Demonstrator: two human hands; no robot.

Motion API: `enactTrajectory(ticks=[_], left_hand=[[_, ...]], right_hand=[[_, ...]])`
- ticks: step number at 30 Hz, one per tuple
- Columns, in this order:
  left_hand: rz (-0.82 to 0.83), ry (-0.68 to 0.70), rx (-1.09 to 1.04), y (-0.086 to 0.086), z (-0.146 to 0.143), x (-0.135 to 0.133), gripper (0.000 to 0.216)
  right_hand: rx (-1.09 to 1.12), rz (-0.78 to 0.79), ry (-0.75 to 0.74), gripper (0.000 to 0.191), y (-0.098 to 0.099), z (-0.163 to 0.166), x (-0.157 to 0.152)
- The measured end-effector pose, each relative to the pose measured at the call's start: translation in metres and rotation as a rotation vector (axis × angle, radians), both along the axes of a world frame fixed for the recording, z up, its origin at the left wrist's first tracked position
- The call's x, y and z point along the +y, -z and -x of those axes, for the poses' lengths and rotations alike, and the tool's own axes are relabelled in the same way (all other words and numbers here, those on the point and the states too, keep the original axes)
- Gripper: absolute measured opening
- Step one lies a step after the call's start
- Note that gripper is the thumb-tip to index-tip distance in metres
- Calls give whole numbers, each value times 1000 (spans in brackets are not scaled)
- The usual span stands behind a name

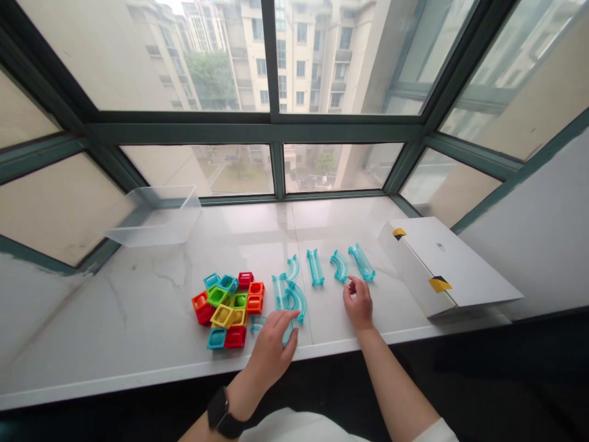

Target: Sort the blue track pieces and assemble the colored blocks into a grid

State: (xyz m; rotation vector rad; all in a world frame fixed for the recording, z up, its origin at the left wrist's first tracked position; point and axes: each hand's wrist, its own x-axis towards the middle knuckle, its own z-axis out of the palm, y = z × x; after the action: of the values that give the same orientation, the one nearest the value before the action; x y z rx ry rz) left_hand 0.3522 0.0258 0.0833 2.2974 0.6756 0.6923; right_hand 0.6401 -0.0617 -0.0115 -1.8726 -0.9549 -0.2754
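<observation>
The left hand (275,345) is partly open, its thumb spread below the extended fingers, with nothing seen gripped; whether it touches the light-blue piece showing in that gap cannot be told. The right hand (359,305) is loosely curled, thumb and forefinger nearly together; whether anything is pinched there cannot be made out.

Just beyond the right hand's fingertips lies a curved, translucent turquoise plastic track piece (340,267), its near end close to the forefinger. Beyond that hand and slightly right, a straight translucent turquoise plastic track piece (362,263) lies at a slant; a second straight turquoise piece (315,268) lies beyond and to the left.

Directly beyond the left hand's fingers are a clustered straight turquoise piece (280,291) and a wider turquoise curve (298,301), with a small pale turquoise curve (293,267) farther out. Another pale-blue piece (256,323) is partly hidden beside the back of that hand.

The pieces are see-through, with raised edges and knobbed connectors at their ends. Left of the left hand sits a heap of red, orange, yellow, green and blue hollow plastic blocks (223,317), some stacked. Far beyond the heap is a clear plastic bin (151,236); well right of the right hand stands a white box with yellow-and-black tabs (464,264).
</observation>
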Motion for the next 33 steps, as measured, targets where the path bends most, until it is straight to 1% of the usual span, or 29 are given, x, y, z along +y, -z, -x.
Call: enactTrajectory(ticks=[2,5,7,9,11,14,17,21,25,29,33], left_hand=[[15,-88,-13,2,25,15,31],[56,-189,-4,9,54,25,30],[93,-224,0,13,68,24,30],[130,-232,-7,15,75,19,30],[159,-218,-20,16,78,13,30],[189,-187,-35,17,77,6,30],[210,-167,-43,18,77,5,29],[232,-143,-55,20,78,9,28],[240,-119,-69,21,80,12,28],[236,-113,-64,19,80,14,28],[231,-98,-68,19,79,16,28]], right_hand=[[32,0,-55,25,-3,21,-2],[85,31,-218,22,-10,60,1],[80,68,-352,22,-16,85,6],[37,137,-473,24,-23,105,14],[-26,214,-536,25,-29,117,23],[-97,307,-550,30,-33,123,37],[-129,362,-570,34,-34,121,46],[-167,395,-606,28,-34,119,48],[-160,379,-575,22,-34,121,46],[-92,340,-531,19,-36,123,46],[-33,292,-528,18,-40,124,46]])
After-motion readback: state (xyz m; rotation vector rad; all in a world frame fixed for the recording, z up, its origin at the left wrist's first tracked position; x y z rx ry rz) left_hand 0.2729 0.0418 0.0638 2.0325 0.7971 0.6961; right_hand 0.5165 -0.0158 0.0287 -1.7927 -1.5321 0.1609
